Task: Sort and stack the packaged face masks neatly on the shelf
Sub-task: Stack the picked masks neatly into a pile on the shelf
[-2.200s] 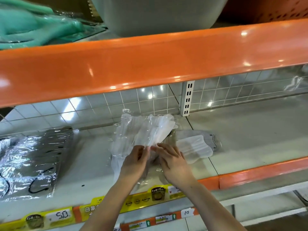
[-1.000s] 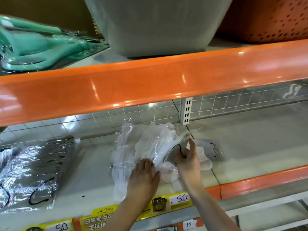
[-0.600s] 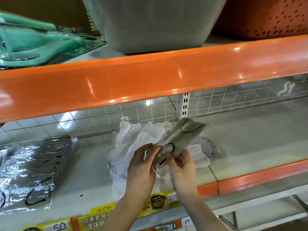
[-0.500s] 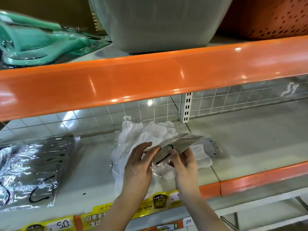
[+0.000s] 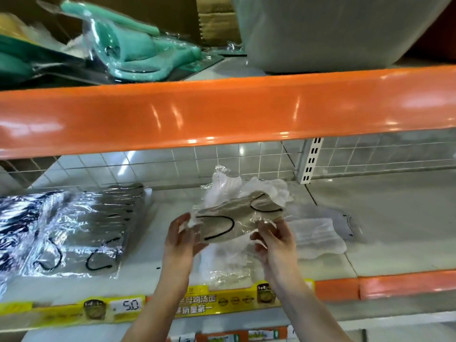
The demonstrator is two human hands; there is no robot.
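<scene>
Both hands hold one packaged grey mask (image 5: 237, 219), with black ear loops, lifted above the shelf (image 5: 385, 218). The left hand (image 5: 181, 239) grips its left end, fingers curled against the clear wrapper; the right hand (image 5: 274, 239) pinches the wrapper's right edge between thumb and fingers. Directly behind and under the held pack lies a loose heap of white masks in plastic (image 5: 246, 191), and another white mask pack (image 5: 318, 239) lies flat on the shelf just to the right. Well to the left sits a stack of grey mask packs (image 5: 81, 225). A yellow price strip (image 5: 128, 306) runs along the shelf's front edge.
</scene>
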